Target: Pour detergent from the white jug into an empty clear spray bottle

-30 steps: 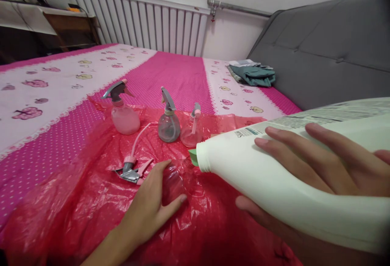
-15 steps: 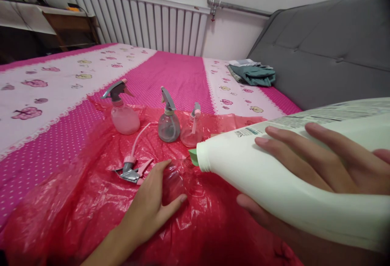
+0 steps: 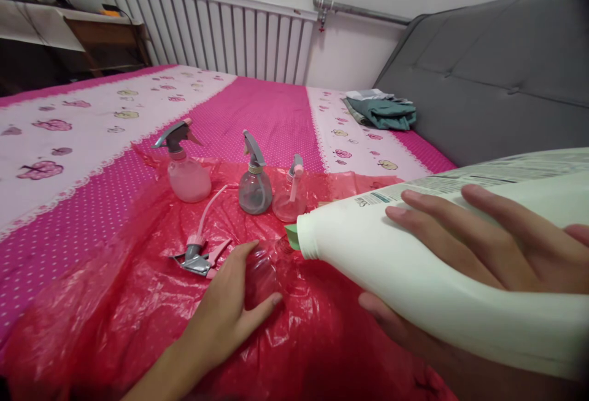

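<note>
Head view: white jug (image 3: 350, 248) tipped on its side, green spout (image 3: 292, 237) at the mouth of a clear bottle (image 3: 261, 273)
Left hand (image 3: 230, 303): fingers half open, curved round the clear bottle, which sits on red plastic (image 3: 138, 321) over the bed (image 3: 271, 113); right hand (image 3: 501, 254): fingers spread wide, gripping the jug from above and below; loose spray head (image 3: 196, 260) beside left hand; three spray bottles (image 3: 255, 194) upright behind; spout-to-bottle contact: cannot tell
</note>
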`<state>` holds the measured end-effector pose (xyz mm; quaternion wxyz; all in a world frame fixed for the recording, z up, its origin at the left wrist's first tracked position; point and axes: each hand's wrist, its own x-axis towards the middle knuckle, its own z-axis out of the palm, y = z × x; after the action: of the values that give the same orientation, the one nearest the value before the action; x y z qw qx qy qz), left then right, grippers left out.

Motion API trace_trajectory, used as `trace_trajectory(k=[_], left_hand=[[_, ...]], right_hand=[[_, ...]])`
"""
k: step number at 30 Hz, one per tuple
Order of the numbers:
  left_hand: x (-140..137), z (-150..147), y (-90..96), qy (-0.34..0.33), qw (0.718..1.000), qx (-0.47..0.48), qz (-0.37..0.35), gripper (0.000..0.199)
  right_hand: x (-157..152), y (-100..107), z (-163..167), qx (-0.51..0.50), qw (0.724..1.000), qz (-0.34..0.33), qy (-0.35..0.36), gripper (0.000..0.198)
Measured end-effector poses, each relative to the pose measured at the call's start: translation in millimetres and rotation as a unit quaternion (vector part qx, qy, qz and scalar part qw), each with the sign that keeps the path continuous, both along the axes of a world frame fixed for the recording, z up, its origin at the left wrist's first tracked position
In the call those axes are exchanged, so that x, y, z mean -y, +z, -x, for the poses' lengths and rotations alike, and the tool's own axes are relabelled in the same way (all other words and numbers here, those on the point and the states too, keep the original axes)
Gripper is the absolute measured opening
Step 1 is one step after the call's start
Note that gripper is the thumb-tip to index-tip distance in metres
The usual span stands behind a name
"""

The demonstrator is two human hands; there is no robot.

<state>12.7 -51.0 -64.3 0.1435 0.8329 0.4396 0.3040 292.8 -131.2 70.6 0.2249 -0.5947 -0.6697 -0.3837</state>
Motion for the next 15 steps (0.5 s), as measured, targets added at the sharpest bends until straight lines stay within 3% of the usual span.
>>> trace_trajectory(k=[15], left_hand=[[1.0, -0.6, 1.6, -0.003, 1.0, -0.006, 0.015, 0.068]], right_hand=[[-2.5, -1.4, 0.2, 0.0, 1.0, -0.02, 0.008, 0.038]])
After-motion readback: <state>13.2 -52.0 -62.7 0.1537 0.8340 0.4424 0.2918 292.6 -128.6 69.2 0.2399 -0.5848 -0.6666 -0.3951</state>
